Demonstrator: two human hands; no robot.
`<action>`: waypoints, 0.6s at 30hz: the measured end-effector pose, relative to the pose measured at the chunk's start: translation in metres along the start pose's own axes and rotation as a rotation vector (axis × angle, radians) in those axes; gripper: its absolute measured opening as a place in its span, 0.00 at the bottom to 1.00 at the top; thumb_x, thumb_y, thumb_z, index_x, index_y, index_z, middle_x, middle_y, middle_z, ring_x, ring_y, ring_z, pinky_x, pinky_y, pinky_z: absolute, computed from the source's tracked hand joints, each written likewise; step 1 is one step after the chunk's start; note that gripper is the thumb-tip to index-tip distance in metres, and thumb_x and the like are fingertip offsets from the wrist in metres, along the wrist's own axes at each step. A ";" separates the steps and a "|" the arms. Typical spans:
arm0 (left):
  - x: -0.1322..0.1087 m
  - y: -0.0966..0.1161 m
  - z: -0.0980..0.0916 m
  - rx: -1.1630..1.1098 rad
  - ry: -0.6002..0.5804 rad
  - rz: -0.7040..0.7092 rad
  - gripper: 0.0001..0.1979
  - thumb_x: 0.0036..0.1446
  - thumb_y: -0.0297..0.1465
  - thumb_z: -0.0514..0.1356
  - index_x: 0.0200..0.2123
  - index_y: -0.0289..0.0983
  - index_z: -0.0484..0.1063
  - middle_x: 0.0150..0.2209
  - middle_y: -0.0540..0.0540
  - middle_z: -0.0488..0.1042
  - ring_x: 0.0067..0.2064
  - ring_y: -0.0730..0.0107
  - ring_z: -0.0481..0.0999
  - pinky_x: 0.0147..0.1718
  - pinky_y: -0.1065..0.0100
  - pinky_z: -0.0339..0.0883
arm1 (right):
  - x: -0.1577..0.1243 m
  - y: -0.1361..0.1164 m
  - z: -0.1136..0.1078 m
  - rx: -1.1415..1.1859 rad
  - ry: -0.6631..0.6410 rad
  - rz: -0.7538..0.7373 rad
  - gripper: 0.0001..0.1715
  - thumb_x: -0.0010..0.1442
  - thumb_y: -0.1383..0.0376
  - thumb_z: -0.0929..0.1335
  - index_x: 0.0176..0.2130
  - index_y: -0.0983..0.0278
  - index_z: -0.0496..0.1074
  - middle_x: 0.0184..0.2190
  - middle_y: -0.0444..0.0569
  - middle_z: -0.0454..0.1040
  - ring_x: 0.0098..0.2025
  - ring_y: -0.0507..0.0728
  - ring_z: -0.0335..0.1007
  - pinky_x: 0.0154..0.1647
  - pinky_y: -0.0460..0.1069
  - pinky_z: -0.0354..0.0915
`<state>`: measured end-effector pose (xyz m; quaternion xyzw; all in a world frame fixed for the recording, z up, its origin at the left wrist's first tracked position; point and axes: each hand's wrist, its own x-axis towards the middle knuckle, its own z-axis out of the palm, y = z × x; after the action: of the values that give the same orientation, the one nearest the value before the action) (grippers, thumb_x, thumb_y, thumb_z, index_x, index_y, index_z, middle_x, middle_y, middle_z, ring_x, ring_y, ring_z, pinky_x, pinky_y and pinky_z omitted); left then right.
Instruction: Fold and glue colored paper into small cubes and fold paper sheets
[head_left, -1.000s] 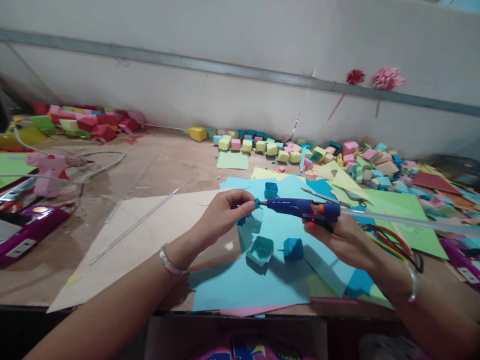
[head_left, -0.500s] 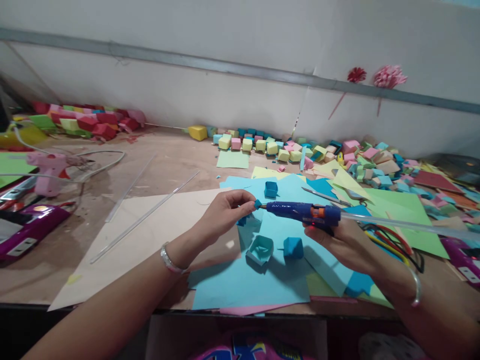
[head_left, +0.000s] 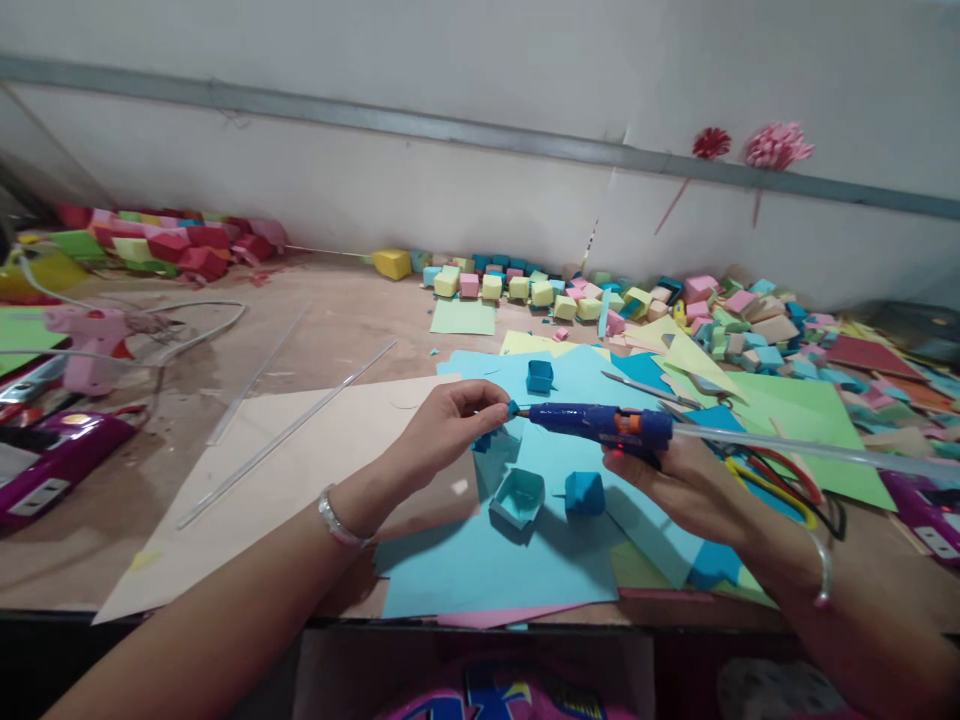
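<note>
My left hand (head_left: pixel 448 428) pinches a small folded blue paper piece (head_left: pixel 512 409) above the light blue sheets (head_left: pixel 525 560). My right hand (head_left: pixel 686 480) grips a blue glue gun (head_left: pixel 600 422) with an orange trigger, held level. Its nozzle touches the paper piece. A clear glue stick (head_left: pixel 795 448) juts out of the gun's back to the right. Below the hands sit an open light blue paper box (head_left: pixel 517 498) and a closed blue paper cube (head_left: pixel 584 492). Another small blue box (head_left: pixel 539 376) lies just beyond the gun.
Several coloured paper cubes (head_left: pixel 570 295) are heaped along the back wall and to the right. A pink glue gun (head_left: pixel 90 345) with its cable lies at the left, beside purple cases (head_left: pixel 52 455). Clear glue sticks (head_left: pixel 292 430) lie on a beige sheet. Green paper (head_left: pixel 810 420) and coloured wires (head_left: pixel 780 480) are at the right.
Both hands, the glue gun and the paper piece have held nearly still; the view has shifted slightly.
</note>
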<state>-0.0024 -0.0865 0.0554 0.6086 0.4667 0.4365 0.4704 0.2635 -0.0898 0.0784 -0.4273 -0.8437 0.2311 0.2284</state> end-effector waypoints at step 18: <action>0.023 0.018 -0.032 0.197 0.198 -0.132 0.11 0.50 0.45 0.66 0.31 0.45 0.78 0.33 0.52 0.78 0.35 0.66 0.70 0.33 0.67 0.62 | -0.043 0.182 -0.172 -0.771 0.220 0.229 0.17 0.52 0.69 0.64 0.43 0.69 0.70 0.42 0.62 0.71 0.45 0.65 0.64 0.48 0.57 0.60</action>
<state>-0.0259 -0.0608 0.0805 0.5737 0.5906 0.4146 0.3875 0.4983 0.0046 0.0992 -0.5946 -0.7861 -0.1248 0.1134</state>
